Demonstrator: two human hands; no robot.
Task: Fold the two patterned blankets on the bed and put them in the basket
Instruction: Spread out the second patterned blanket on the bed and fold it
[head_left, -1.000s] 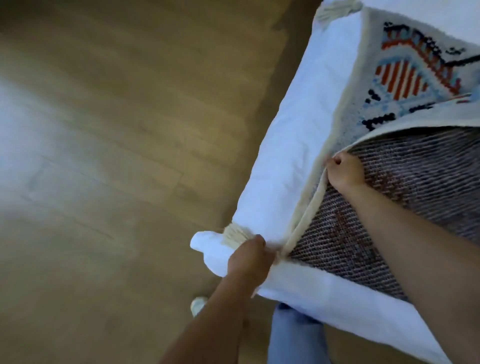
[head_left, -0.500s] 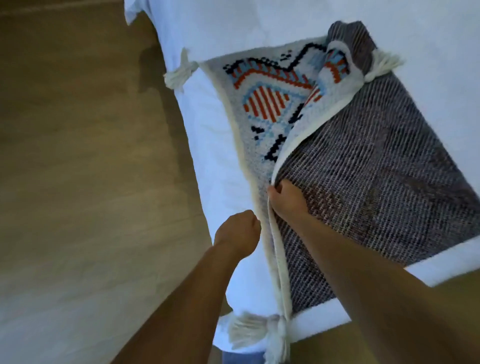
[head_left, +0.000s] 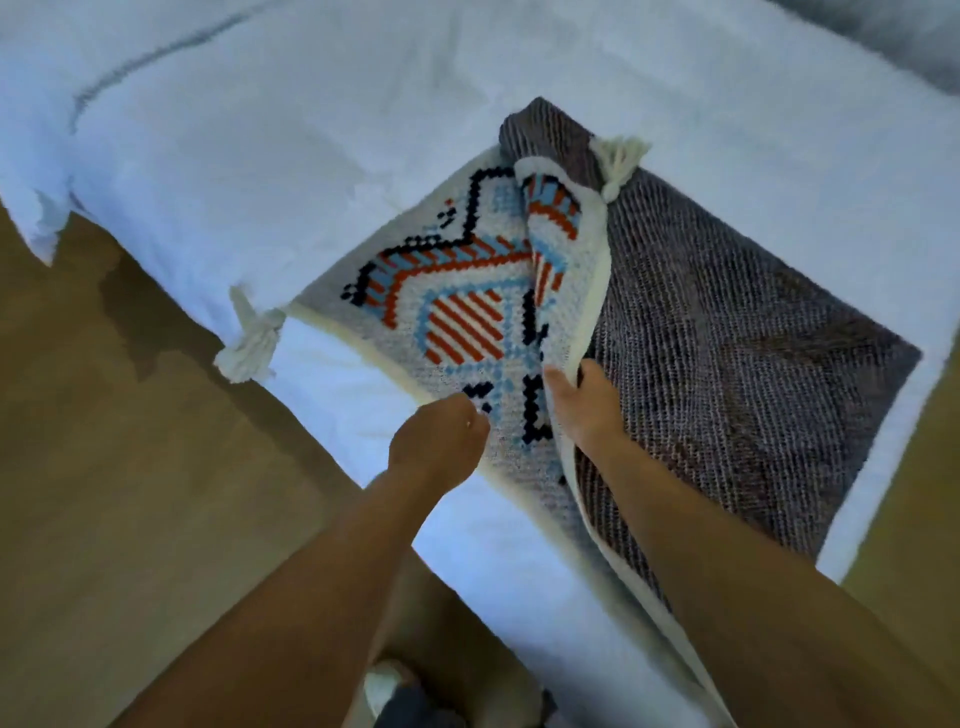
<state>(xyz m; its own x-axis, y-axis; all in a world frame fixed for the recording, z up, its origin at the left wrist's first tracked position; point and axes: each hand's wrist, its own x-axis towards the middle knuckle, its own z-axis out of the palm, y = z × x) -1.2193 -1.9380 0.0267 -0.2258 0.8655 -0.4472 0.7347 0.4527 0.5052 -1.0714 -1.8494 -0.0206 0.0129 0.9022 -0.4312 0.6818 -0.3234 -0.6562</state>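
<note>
Forearms fill the bottom of my feed: the left forearm (head_left: 322, 597) crosses a strip of wooden floor (head_left: 130, 467) and the toe of a pale shoe (head_left: 384, 686), and the right forearm (head_left: 727, 597) lies over the near corner of the bed (head_left: 493, 571). Just past them the left hand (head_left: 439, 441) sits with its fingers curled at the cream border of the patterned blanket (head_left: 457, 322). Its knuckles are against the woven face, and I cannot tell whether it pinches the cloth or only touches it. Right beside it the right hand (head_left: 582, 400) grips the blanket's turned-over edge, thumb on the patterned side and fingers on the grey ribbed underside (head_left: 727, 364). The blanket lies on the white bedding near the bed's corner. Its left part is flat, showing orange, blue and black motifs, and the rest is folded over to the right with the backing up. One cream tassel (head_left: 249, 343) hangs at the left corner by the mattress edge. A second tassel (head_left: 621, 166) rests at the far corner on the grey side. Farther off I see only rumpled white bedding.
</note>
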